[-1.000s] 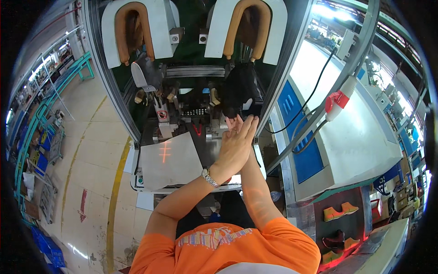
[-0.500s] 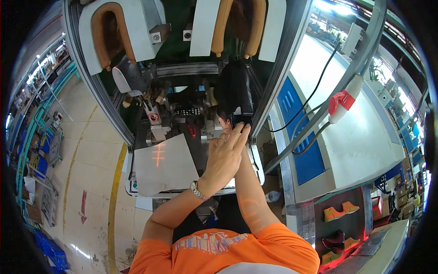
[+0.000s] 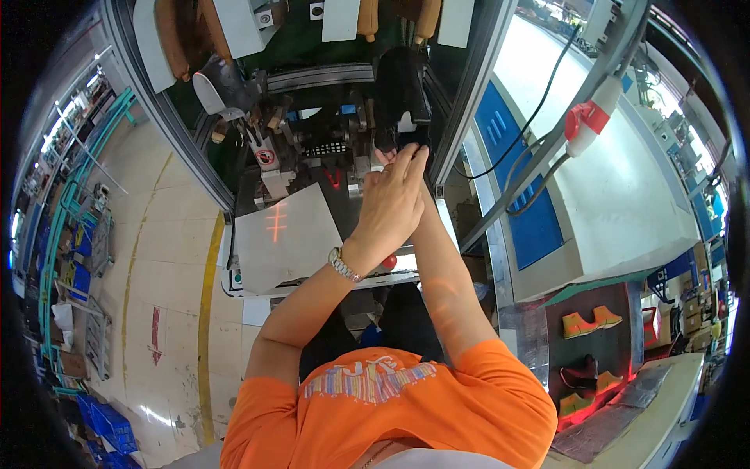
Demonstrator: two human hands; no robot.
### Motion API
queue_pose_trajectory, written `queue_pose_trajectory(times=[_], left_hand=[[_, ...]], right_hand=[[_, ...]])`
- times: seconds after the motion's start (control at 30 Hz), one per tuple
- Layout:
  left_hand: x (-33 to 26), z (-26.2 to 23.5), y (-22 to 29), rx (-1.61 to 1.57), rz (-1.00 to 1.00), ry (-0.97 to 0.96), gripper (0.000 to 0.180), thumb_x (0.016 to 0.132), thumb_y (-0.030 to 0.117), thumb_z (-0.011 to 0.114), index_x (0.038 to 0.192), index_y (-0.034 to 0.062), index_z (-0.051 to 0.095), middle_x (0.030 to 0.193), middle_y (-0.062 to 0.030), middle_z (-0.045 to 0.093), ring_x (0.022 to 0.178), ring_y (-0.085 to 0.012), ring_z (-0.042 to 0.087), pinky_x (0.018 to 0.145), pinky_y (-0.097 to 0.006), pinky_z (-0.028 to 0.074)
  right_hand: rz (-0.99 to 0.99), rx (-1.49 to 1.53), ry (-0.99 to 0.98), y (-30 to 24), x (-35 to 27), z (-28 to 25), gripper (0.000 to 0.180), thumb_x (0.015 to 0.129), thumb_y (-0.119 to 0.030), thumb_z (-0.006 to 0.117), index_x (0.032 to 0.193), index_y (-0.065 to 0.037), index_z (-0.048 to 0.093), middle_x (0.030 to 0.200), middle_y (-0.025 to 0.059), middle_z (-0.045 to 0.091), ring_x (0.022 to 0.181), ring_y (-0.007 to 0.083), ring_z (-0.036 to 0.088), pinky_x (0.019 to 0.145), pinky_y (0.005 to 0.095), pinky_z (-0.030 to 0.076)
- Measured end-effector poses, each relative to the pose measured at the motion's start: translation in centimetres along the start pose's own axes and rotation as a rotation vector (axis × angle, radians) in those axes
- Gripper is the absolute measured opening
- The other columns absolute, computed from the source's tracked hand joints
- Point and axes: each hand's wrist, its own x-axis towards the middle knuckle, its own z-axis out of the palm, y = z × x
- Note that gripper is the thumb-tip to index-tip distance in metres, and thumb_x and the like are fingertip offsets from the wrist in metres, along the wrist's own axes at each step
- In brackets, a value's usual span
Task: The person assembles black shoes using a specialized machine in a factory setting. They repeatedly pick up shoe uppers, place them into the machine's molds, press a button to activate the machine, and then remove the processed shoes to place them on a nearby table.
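A black shoe upper (image 3: 400,86) stands toe-up on the machine in front of me. My left hand (image 3: 391,205), with a metal watch on its wrist, reaches up to it, and its fingertips pinch the shoe's lower edge. My right hand (image 3: 424,184) lies right behind the left one and is mostly hidden by it. Only its wrist and forearm show clearly, so I cannot see its grip. Both arms are stretched forward, side by side.
A white plate (image 3: 301,248) with a red laser cross lies left of my hands. Metal clamps and pincers (image 3: 269,125) crowd the machine's middle. A red and white plug (image 3: 587,119) hangs on cables to the right. Orange shoes (image 3: 587,322) sit on a lower right shelf.
Both hands, pressed together below the shoe earlier, have moved up and forward. The left fingers have now closed on the shoe's lower edge.
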Motion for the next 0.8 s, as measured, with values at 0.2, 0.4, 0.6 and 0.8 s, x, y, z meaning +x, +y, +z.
queue_pose_trajectory(times=[0.2,0.4,0.6,0.8], left_hand=[[0.2,-0.9,0.9,0.024,-0.051,0.004,0.064,0.073,0.013,0.059,0.129,0.0019,0.031,0.130,-0.0145,0.035,0.094,-0.0299,0.054,0.078,-0.041,0.040],[-0.2,-0.9,0.9,0.115,-0.060,0.011,0.065,0.073,0.013,0.060,0.130,0.0032,0.030,0.129,-0.0132,0.035,0.097,-0.0297,0.052,0.077,-0.042,0.041],[-0.1,-0.7,1.3,0.131,-0.094,0.020,0.062,0.073,0.012,0.060,0.129,0.0105,0.035,0.127,-0.0121,0.035,0.096,-0.0306,0.050,0.074,-0.045,0.043],[0.4,-0.4,1.2,0.178,-0.078,0.067,0.058,0.072,0.008,0.058,0.127,0.0117,0.038,0.121,-0.0110,0.039,0.096,-0.0292,0.047,0.072,-0.042,0.042]], right_hand=[[0.024,0.115,0.012,-2.5,-1.5,0.5,0.036,0.083,-0.013,0.047,0.117,-0.003,0.038,0.116,0.0103,0.042,0.106,0.0156,0.044,0.095,0.0277,0.038],[0.023,0.164,0.023,-3.5,-1.5,0.4,0.037,0.082,-0.013,0.049,0.116,-0.003,0.039,0.114,0.0105,0.044,0.103,0.0166,0.046,0.092,0.0283,0.039],[0.032,0.200,0.036,-3.0,-1.0,0.7,0.037,0.081,-0.013,0.051,0.116,-0.003,0.041,0.112,0.0107,0.047,0.101,0.0176,0.048,0.089,0.0290,0.040],[0.058,0.194,0.046,-2.2,-1.0,0.5,0.038,0.080,-0.013,0.054,0.115,-0.003,0.043,0.110,0.0109,0.049,0.098,0.0185,0.050,0.087,0.0296,0.041]])
